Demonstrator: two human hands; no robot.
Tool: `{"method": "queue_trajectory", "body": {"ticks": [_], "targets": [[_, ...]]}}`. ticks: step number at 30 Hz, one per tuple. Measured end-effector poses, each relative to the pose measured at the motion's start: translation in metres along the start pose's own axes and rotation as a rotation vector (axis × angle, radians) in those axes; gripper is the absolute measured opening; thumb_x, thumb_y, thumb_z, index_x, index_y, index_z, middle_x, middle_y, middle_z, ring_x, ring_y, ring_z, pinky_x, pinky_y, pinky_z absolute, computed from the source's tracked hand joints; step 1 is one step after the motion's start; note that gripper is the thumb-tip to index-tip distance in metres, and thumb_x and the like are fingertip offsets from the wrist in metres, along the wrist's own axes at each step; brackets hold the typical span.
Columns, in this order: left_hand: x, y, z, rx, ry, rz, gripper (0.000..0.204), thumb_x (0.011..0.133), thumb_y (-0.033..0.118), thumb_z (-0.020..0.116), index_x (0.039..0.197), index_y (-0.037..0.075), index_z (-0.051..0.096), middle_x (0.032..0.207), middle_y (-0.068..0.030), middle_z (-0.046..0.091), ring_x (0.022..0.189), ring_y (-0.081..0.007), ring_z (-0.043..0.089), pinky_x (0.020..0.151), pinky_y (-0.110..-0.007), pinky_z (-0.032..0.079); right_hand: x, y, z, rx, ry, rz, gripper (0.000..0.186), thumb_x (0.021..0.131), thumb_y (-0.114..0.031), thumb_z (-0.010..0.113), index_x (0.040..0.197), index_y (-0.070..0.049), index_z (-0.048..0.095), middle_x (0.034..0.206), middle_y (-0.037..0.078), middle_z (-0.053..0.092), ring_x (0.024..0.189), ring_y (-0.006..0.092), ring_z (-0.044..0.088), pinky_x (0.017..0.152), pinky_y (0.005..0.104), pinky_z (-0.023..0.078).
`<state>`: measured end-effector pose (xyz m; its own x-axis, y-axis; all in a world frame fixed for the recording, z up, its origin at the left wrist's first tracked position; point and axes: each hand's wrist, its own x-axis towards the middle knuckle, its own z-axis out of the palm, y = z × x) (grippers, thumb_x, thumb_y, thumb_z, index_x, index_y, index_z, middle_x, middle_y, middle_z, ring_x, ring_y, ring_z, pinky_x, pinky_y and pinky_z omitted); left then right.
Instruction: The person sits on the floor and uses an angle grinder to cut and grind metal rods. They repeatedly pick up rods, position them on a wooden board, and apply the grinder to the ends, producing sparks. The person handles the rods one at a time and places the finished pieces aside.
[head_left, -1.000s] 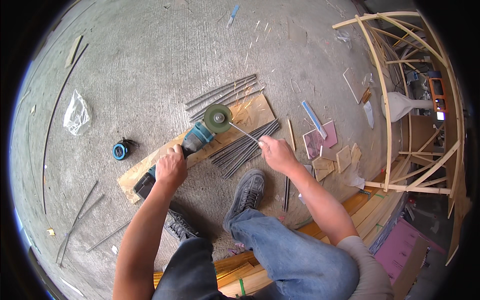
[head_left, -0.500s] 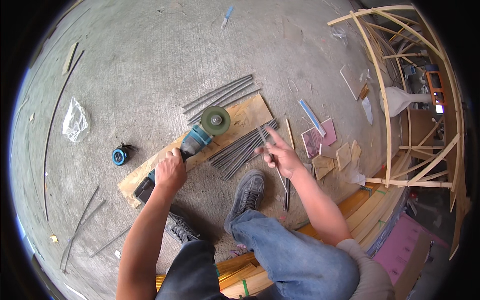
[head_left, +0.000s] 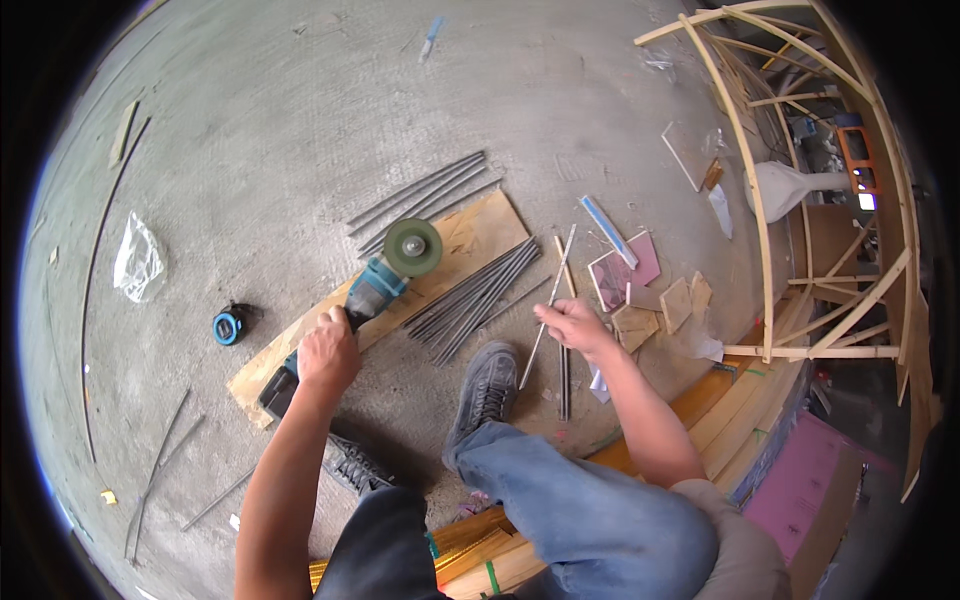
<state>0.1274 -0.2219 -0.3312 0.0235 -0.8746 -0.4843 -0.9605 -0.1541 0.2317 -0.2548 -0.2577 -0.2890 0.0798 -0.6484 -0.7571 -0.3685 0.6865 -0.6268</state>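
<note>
My left hand (head_left: 329,350) grips a teal and black cordless angle grinder (head_left: 374,287) resting over a wooden board (head_left: 497,213); its green disc (head_left: 414,247) faces up. My right hand (head_left: 572,326) pinches a thin, light metal rod (head_left: 531,363), angled upward beside a fan-shaped pile of dark grey rods (head_left: 466,299). More rods (head_left: 420,192) lie above the board on the concrete floor. My two grey shoes (head_left: 484,399) are planted below the pile.
A blue tape measure (head_left: 228,324) and crumpled plastic (head_left: 136,258) lie left. Pink and wooden offcuts (head_left: 645,259) are scattered right, near a curved timber frame (head_left: 744,150) with a white object and orange item inside. Timber planks (head_left: 733,420) lie lower right; long thin strips lie far left.
My right hand has moved away from the disc toward the right, and the rod swung from diagonal across the grinder to steeply upright in view. Sparks seen earlier are gone.
</note>
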Motion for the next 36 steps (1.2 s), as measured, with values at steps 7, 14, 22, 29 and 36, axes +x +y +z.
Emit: {"method": "queue_trajectory", "body": {"ticks": [7, 14, 22, 29, 36], "targets": [[0.000, 0.002, 0.001, 0.009, -0.011, -0.010, 0.033, 0.093, 0.024, 0.061, 0.111, 0.000, 0.047, 0.104, -0.0215, 0.060, 0.095, -0.0386, 0.066, 0.079, -0.046, 0.054, 0.012, 0.014, 0.017, -0.009, 0.053, -0.415, 0.029, 0.097, -0.027, 0.061, 0.102, 0.002, 0.063, 0.075, -0.001, 0.060, 0.064, 0.0071, 0.052, 0.058, 0.0261, 0.041], [-0.001, 0.000, -0.001, 0.002, 0.003, 0.006, 0.034, 0.093, 0.025, 0.062, 0.110, 0.000, 0.047, 0.104, -0.0225, 0.061, 0.096, -0.0394, 0.066, 0.080, -0.046, 0.053, 0.023, -0.012, 0.042, -0.237, 0.136, -0.435, 0.022, 0.096, -0.024, 0.060, 0.101, -0.003, 0.061, 0.069, 0.005, 0.060, 0.062, 0.0146, 0.056, 0.059, 0.0316, 0.046], [-0.002, 0.000, -0.002, -0.018, 0.017, 0.017, 0.035, 0.091, 0.024, 0.063, 0.110, -0.001, 0.048, 0.104, -0.0235, 0.062, 0.096, -0.0409, 0.065, 0.082, -0.047, 0.053, 0.034, -0.026, 0.055, -0.480, 0.351, -0.571, 0.021, 0.089, -0.021, 0.066, 0.104, -0.006, 0.062, 0.088, 0.013, 0.069, 0.082, 0.0303, 0.068, 0.071, 0.0394, 0.052], [-0.001, 0.000, 0.000, -0.013, 0.024, 0.013, 0.034, 0.092, 0.025, 0.063, 0.108, -0.001, 0.048, 0.102, -0.0234, 0.062, 0.094, -0.0411, 0.065, 0.080, -0.047, 0.053, 0.035, -0.028, 0.058, -0.595, 0.494, -0.800, 0.020, 0.087, -0.018, 0.068, 0.105, -0.009, 0.068, 0.098, 0.011, 0.070, 0.087, 0.0314, 0.068, 0.075, 0.0395, 0.054], [-0.001, -0.001, 0.002, -0.003, 0.039, 0.021, 0.034, 0.091, 0.025, 0.063, 0.107, -0.001, 0.048, 0.101, -0.0231, 0.062, 0.094, -0.0406, 0.066, 0.080, -0.047, 0.053, 0.029, -0.035, 0.063, -0.782, 0.585, -0.940, 0.012, 0.085, -0.012, 0.069, 0.097, -0.010, 0.071, 0.088, 0.007, 0.069, 0.076, 0.0278, 0.068, 0.064, 0.0365, 0.054]]}}
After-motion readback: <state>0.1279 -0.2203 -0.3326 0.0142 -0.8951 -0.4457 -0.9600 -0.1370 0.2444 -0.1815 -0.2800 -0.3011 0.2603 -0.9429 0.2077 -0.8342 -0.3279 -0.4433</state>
